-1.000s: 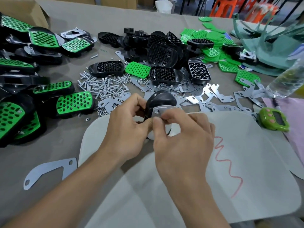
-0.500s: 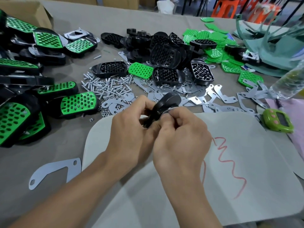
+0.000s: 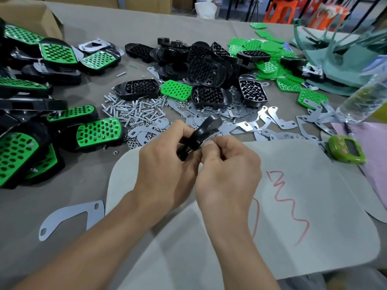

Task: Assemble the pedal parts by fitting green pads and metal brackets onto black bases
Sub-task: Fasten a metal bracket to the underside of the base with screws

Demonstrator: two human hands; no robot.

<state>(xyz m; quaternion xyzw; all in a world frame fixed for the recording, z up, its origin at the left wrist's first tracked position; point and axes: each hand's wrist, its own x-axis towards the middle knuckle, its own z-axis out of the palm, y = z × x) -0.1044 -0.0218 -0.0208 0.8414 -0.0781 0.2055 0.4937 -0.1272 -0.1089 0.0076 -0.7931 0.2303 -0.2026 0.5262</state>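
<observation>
Both hands hold one black pedal base (image 3: 206, 130) edge-on above a pale mat (image 3: 314, 185). My left hand (image 3: 165, 164) grips its lower left side. My right hand (image 3: 228, 172) pinches a thin metal bracket (image 3: 211, 139) against the base's right face; most of the bracket is hidden by my fingers. Behind them lie a heap of black bases (image 3: 205, 70), loose green pads (image 3: 270, 51), several flat metal brackets (image 3: 278, 120) and a scatter of screws (image 3: 134, 111).
Several finished green-and-black pedals (image 3: 98, 132) are stacked at the left. A lone bracket (image 3: 71, 216) lies at the mat's left. A green timer (image 3: 346, 149) and a plastic bottle (image 3: 364, 101) sit at the right, a cardboard box (image 3: 31, 15) at far left.
The base has turned from showing its flat side with the bracket to standing edge-on. My right fingers have curled tighter over the bracket. Both hands stayed above the mat.
</observation>
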